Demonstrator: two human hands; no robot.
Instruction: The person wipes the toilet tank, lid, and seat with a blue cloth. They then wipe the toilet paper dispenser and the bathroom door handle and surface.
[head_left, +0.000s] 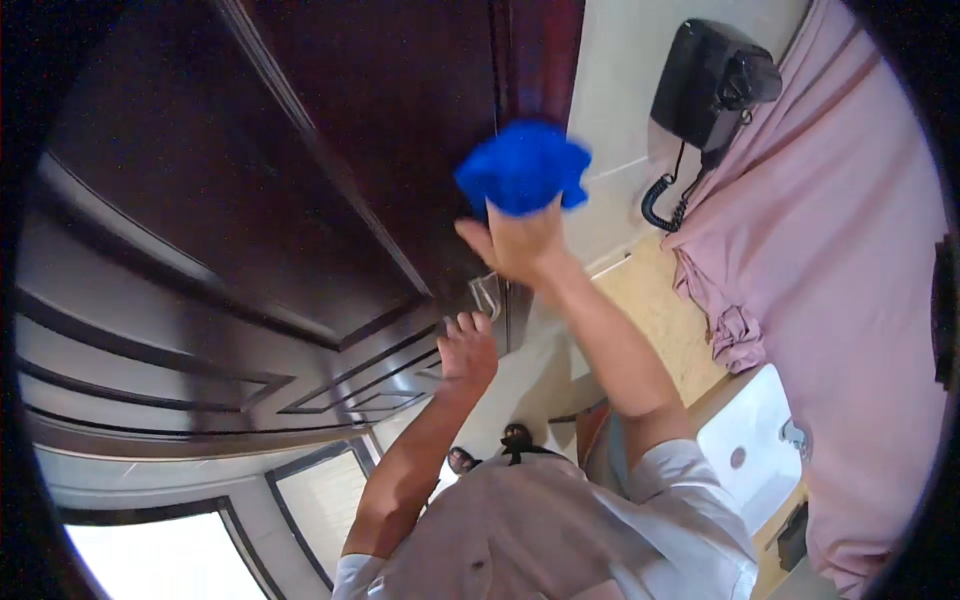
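A blue cloth (525, 169) covers the fingers of my right hand (529, 244). I have it against or just in front of the dark wood panelled door (390, 127), near the door's right edge; whether it touches is blurred. My right thumb sticks out to the side, off the cloth. Lower down, my left hand (469, 349) is beside the metal door handle (487, 296), its fingers curled towards the door. What those fingers grip, if anything, is hidden.
A black wall-mounted device with a coiled cord (697, 86) hangs at the right. Beside it drapes a pink curtain (847, 225), over a yellowish countertop (645, 300) and a white sink (750, 450) with a metal tap (793, 437). A bright window (172, 559) lies lower left.
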